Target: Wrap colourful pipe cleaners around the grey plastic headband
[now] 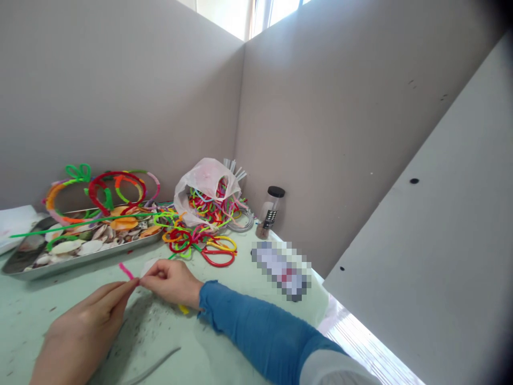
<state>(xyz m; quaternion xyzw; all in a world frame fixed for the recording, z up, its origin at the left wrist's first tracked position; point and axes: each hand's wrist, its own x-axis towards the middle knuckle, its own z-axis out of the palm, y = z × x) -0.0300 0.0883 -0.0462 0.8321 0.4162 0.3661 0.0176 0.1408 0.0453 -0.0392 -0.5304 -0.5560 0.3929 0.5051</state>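
Observation:
My left hand [90, 315] pinches a short pink pipe cleaner [125, 270], whose fuzzy end sticks up past the fingertips. Thumb and forefinger of my right hand [174, 280] are pressed together on it where the two hands meet, low over the table. The rest of the pipe cleaner is hidden by the fingers. A pale whitish piece [149, 266] shows just behind my right fingers; I cannot tell what it is. Under my right wrist lies a yellow piece [183, 309], and a grey strip [158, 363] rests nearer to me.
A metal tray [92, 259] of seashells stands at the left, with pipe-cleaner hoops [94, 195] above it. Behind my right hand are red- and yellow-handled scissors [218, 259] and a plastic bag [186, 200] of pipe cleaners. A black-lidded jar [268, 211] and a blurred-out object [280, 270] sit rightward.

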